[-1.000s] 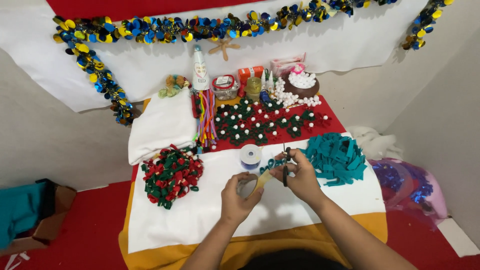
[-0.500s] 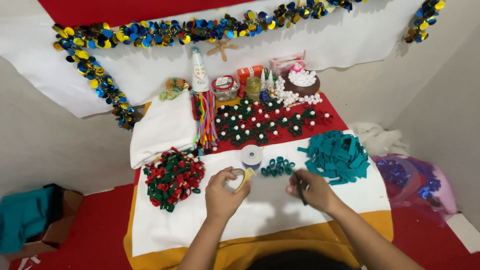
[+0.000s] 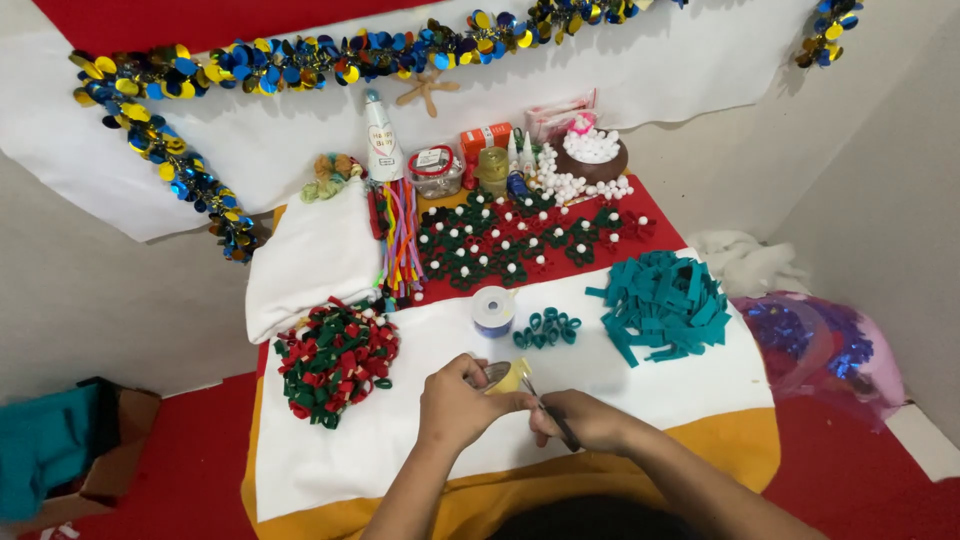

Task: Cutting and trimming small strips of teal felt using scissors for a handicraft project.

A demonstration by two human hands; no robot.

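White cloth (image 3: pixel 640 385) covers the table, where the left hand (image 3: pixel 458 400) clasps a small yellow tin (image 3: pixel 506 376) and the right hand (image 3: pixel 585 422) pinches thin dark tweezers (image 3: pixel 548 412).

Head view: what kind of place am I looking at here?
Most likely a home craft corner set up for making festive decorations. A cloth-covered low table holds a pile of teal felt strips, red and green felt loops, and sequin garland hangs on the wall.
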